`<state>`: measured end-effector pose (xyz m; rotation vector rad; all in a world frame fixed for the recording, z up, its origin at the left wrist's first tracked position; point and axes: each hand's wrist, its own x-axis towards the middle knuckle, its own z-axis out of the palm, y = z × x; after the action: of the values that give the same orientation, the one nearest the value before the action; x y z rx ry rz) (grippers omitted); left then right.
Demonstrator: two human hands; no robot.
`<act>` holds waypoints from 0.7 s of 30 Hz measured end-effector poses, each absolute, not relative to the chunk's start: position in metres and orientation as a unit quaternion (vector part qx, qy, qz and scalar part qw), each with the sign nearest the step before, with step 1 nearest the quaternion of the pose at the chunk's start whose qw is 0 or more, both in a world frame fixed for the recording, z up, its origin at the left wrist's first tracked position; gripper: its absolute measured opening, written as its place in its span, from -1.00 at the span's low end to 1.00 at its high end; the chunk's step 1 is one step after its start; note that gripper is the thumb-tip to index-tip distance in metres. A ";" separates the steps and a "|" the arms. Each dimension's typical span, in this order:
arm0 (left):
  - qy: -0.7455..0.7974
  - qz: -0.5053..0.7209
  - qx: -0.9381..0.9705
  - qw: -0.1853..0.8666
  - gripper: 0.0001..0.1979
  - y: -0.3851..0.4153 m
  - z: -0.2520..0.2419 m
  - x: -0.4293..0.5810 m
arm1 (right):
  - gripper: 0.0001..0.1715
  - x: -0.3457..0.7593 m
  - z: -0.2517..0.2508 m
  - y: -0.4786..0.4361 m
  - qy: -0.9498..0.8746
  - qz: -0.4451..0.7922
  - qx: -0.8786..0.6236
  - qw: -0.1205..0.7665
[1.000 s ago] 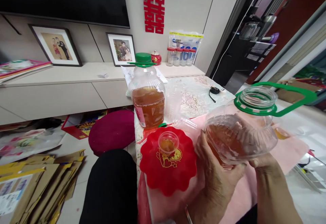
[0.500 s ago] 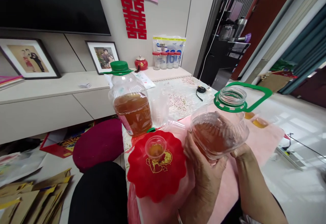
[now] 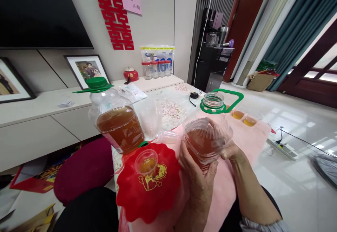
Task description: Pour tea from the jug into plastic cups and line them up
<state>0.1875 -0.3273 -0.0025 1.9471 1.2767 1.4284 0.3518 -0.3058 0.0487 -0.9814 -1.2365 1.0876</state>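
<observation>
Both hands hold an uncapped clear plastic jug (image 3: 207,133) with a green neck ring and handle, partly filled with amber liquid, upright above a pink cloth (image 3: 247,140). My left hand (image 3: 198,179) wraps its near side from below. My right hand (image 3: 233,153) grips its right side. A small clear cup (image 3: 146,161) of amber liquid stands on a red scalloped plate (image 3: 147,189) just left of my left hand. A second, capped jug (image 3: 116,123) of amber liquid stands behind the plate.
Empty clear cups (image 3: 151,117) lie between the jugs. Two filled cups (image 3: 243,117) sit at the cloth's far right. A low cabinet (image 3: 39,126) with framed photos lines the wall. A dark red cushion (image 3: 84,168) lies on the floor at left, a power strip (image 3: 283,147) at right.
The view has swung right and pulled back, so everything has slid left in the frame. The jug in my hands now looks smaller and lower. Both hands keep their grip.
</observation>
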 end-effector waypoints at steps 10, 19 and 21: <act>0.438 0.501 0.719 0.200 -0.02 -0.326 -0.023 0.189 | -0.40 0.361 0.048 -0.320 -0.542 0.463 -0.385 0.586; 0.458 0.433 0.743 0.225 -0.13 -0.334 -0.010 0.185 | 0.10 0.372 0.044 -0.325 -0.537 0.453 -0.374 0.606; 0.466 0.422 0.745 0.225 -0.12 -0.341 0.001 0.183 | 0.15 0.371 0.047 -0.326 -0.519 0.441 -0.380 0.626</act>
<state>0.1829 -0.3412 0.0008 2.0541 1.2864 1.1630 0.3714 -0.3258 0.0465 -0.8725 -1.1909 1.0105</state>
